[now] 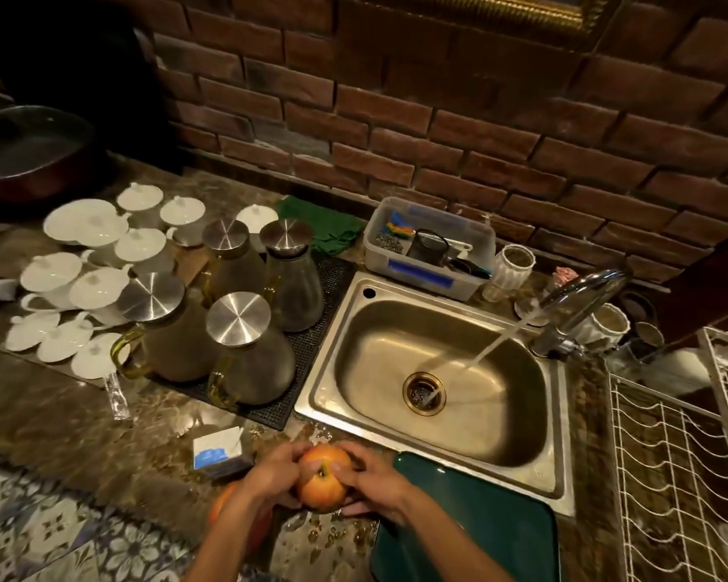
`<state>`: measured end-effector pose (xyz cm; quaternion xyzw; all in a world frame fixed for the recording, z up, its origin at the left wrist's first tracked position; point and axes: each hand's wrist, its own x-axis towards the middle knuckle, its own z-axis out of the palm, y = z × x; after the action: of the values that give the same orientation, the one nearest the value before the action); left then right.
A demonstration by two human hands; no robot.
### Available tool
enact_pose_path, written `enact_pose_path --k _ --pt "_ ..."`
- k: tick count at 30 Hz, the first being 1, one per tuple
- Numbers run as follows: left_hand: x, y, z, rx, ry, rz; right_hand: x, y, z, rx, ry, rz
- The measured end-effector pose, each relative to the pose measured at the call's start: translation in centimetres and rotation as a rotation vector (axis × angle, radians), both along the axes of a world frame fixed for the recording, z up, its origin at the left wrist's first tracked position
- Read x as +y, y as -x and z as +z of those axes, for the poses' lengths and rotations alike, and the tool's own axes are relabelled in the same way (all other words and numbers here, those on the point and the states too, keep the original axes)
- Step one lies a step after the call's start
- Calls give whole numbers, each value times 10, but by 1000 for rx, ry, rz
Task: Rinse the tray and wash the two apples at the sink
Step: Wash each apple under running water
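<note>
I hold an orange-red apple [324,478] stem-up between both hands, above the wet counter in front of the sink. My left hand [272,476] wraps its left side and my right hand [375,483] its right side. A second apple [221,504] lies on the counter, mostly hidden under my left forearm. The dark green tray [492,522] rests flat on the counter to the right, its far edge at the sink's front rim. Water runs from the tap [581,294] into the steel sink [438,371] and falls on the drain.
Several lidded glass jugs [249,342] stand on a black mat left of the sink, with white lidded cups [97,283] beyond. A small white-blue box [219,453] lies near my left hand. A plastic tub [429,245] sits behind the sink, and a white wire rack [681,455] at right.
</note>
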<state>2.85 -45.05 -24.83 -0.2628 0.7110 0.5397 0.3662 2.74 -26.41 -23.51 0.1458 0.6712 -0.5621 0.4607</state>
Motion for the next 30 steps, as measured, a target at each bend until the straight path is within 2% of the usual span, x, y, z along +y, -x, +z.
enact_pose_path --k 2,6,9,13,21,30 --pt "0 2 2 -15 -22 24 1 -3 -3 17 41 -47" --pt "10 3 3 12 -25 42 2 -1 0 51 -4 -93" --pt "33 14 8 45 -47 57 30 7 9 73 34 -175" --pt "85 43 36 71 -152 71 88 23 24 127 39 -284" --pt "210 114 63 213 -311 -54 197 77 38 248 95 -528" --pt "261 162 41 116 -493 56 242 129 14 307 119 -605"
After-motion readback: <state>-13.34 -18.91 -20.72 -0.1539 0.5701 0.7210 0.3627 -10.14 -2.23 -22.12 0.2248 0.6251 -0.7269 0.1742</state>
